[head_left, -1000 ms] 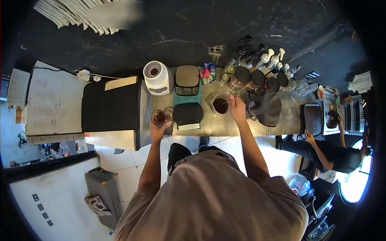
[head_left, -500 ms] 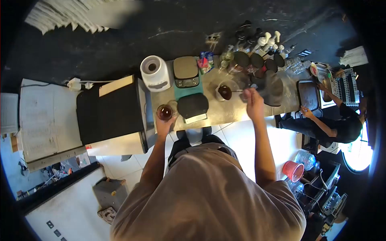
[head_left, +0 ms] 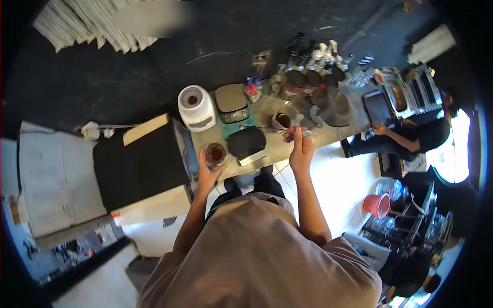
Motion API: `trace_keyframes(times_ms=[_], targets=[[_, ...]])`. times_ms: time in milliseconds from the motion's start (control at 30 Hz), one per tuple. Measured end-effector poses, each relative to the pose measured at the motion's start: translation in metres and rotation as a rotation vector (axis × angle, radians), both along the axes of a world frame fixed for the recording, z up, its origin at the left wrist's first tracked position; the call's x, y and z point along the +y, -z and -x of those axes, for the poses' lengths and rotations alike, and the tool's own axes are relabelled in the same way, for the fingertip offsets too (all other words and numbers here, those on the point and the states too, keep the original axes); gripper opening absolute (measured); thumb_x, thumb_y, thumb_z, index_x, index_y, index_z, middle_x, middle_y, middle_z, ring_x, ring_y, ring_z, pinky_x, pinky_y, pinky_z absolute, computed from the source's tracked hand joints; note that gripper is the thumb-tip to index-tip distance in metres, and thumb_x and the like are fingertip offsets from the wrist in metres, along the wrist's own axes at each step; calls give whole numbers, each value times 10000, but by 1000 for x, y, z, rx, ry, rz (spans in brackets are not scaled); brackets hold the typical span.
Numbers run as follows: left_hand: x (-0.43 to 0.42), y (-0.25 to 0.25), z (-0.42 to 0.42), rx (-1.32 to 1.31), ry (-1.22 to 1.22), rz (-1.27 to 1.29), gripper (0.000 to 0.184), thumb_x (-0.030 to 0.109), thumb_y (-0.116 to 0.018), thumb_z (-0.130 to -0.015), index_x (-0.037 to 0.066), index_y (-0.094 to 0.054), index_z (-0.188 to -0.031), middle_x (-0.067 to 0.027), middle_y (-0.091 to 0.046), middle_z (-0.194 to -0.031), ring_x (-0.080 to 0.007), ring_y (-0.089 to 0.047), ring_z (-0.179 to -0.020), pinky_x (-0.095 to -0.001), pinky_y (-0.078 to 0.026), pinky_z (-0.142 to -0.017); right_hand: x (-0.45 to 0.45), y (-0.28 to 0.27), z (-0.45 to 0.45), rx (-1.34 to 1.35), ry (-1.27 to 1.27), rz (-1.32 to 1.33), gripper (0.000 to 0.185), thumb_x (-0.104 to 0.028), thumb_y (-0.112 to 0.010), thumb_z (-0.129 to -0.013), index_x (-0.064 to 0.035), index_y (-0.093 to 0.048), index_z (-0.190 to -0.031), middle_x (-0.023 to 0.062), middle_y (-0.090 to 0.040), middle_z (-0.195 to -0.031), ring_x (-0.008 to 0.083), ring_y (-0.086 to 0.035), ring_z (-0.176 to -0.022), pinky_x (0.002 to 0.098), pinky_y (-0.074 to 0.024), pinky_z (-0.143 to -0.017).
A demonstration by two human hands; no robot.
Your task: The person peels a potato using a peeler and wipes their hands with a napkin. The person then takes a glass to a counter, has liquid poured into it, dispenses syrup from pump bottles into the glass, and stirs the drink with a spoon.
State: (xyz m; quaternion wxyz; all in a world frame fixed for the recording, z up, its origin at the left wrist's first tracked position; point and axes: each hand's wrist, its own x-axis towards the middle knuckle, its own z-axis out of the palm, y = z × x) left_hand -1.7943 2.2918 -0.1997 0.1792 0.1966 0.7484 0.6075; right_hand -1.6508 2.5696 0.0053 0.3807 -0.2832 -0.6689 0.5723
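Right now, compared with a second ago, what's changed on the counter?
Your right hand has drawn the thin utensil out of the dark-filled container; it now points left. Your left hand has loosened beside the glass; whether it touches is unclear. The white machine and scale stay put.

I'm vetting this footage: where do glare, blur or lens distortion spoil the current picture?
Head view: the bright opening at right is blown out, the floor partly washed out; head view: the jars look smeared, the pale oval at top blurs at its right end, while the glass by the left hand reads clearer; head view: wide-angle distortion, corners dark.
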Motion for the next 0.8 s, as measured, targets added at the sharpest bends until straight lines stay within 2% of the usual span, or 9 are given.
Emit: trace_keyframes(times_ms=[100, 233, 300, 367, 467, 600, 700, 767, 800], targets=[[9, -11, 6, 20, 48, -8, 1100, 146, -946, -742, 24, -259, -1592, -205, -500, -1489, -309, -529, -1380, -417, -440, -1161, 5, 1, -16, 102, 57, 166, 367, -280, -461, -1144, 8, -645, -1013, 59, -678, -860, 132, -639, -799, 299, -516, -729], [9, -16, 11, -47, 85, -31, 1080, 150, -943, -751, 16, -275, -1588, -191, -489, -1488, -299, -504, -1398, -427, -418, -1184, -27, -19, -3, -210, -131, 53, 333, -265, -496, -1125, 2, -658, -1011, 83, -686, -882, 182, -671, -843, 342, -536, -781], [8, -17, 13, -22, 91, 1, 1086, 149, -947, -742, 17, -282, -1591, -201, -497, -1491, -309, -514, -1397, -432, -435, -1175, -55, 6, 18, -151, -336, -113, 247, -207, -555, -1083, 13, -660, -1041, 120, -706, -970, 239, -700, -890, 382, -546, -819], [4, -16, 17, 122, 68, 16, 1070, 181, -950, -742, 14, -312, -1584, -202, -496, -1497, -312, -504, -1410, -442, -414, -1192, -73, 10, 43, -185, -444, -514, 144, -134, -613, -1008, -14, -673, -1059, 149, -689, -1020, 317, -686, -945, 406, -556, -871], [-4, -25, 22, 181, 76, 107, 984, 228, -950, -742, -2, -407, -1529, -201, -526, -1460, -325, -535, -1365, -443, -431, -1156, -85, 38, 70, -229, -616, -655, 154, -141, -603, -1012, -4, -664, -1050, 168, -672, -1029, 370, -670, -949, 439, -551, -857], [-6, -17, 26, 187, 78, 129, 885, 229, -939, -745, 11, -485, -1472, -195, -564, -1399, -339, -588, -1271, -436, -473, -1095, -90, 69, 89, -179, -713, -767, 144, -150, -624, -990, -19, -659, -1037, 153, -665, -1005, 364, -667, -964, 456, -549, -857], [-3, -35, 24, 229, 68, 194, 866, 222, -938, -740, 26, -501, -1461, -196, -581, -1372, -353, -596, -1260, -436, -482, -1083, -99, 77, 91, -359, -753, -793, 142, -148, -651, -958, -24, -656, -1026, 148, -675, -1034, 358, -667, -993, 451, -547, -868], [-4, -31, 26, 227, 74, 182, 868, 233, -945, -734, 32, -509, -1457, -194, -586, -1368, -358, -593, -1263, -440, -484, -1081, -102, 83, 95, -439, -788, -641, 342, -186, -806, -811, -37, -664, -1083, 123, -680, -1085, 333, -664, -1070, 422, -553, -918], [-3, -30, 27, 246, 81, 161, 868, 241, -946, -734, 37, -510, -1457, -195, -584, -1371, -360, -592, -1265, -442, -484, -1081, -102, 87, 96, -437, -795, -641, 342, -186, -806, -811, -37, -664, -1083, 123, -680, -1085, 333, -664, -1070, 422, -553, -918]])
